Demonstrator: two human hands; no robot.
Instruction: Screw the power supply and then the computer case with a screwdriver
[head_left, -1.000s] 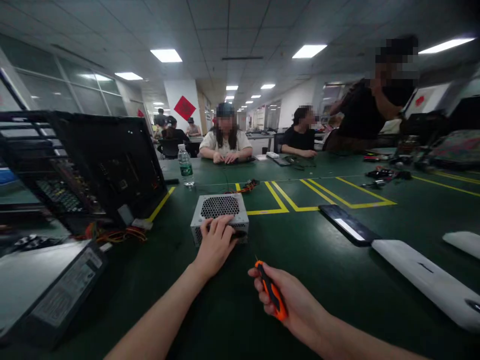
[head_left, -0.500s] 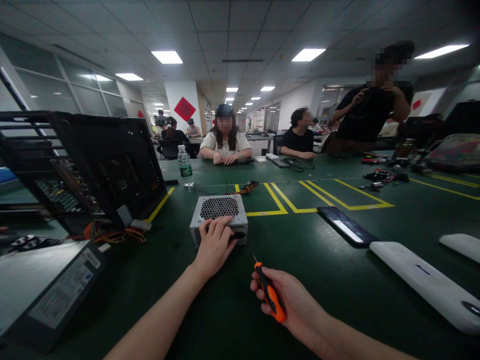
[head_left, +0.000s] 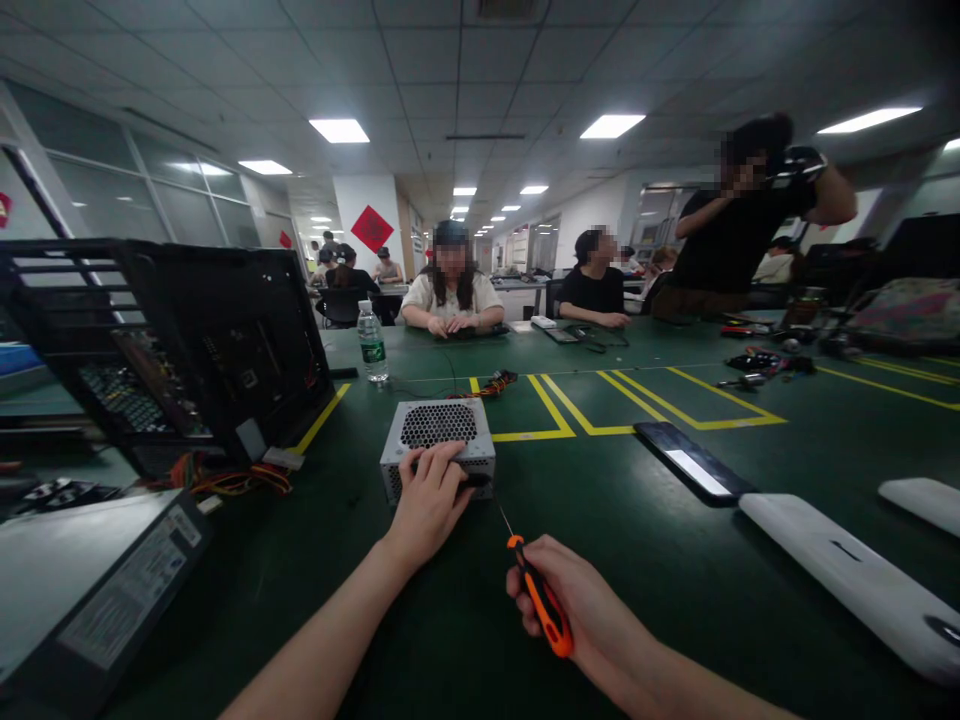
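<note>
A grey metal computer power supply (head_left: 397,440) with a honeycomb grille on top sits on the green table in front of me. My left hand (head_left: 426,500) grips its near edge, fingers over the top and thumb low on the near side. By those fingertips is a small black part (head_left: 477,481), too dark to name. An orange and black screwdriver (head_left: 546,605) is held in my right hand (head_left: 581,595), its fingers closed around the handle. The thin shaft points up toward the near right corner of the power supply; whether the tip touches cannot be made out.
At left stand an open black computer case (head_left: 247,350) and a second power supply (head_left: 112,590) with a label. A water bottle (head_left: 372,345) is behind. On the right lie a phone (head_left: 686,462) and a white elongated device (head_left: 840,570). Several people sit or stand beyond.
The view has tilted up slightly. My left hand keeps its place on the power supply, and the screwdriver has barely shifted. The standing person at right has raised an arm beside their head.
</note>
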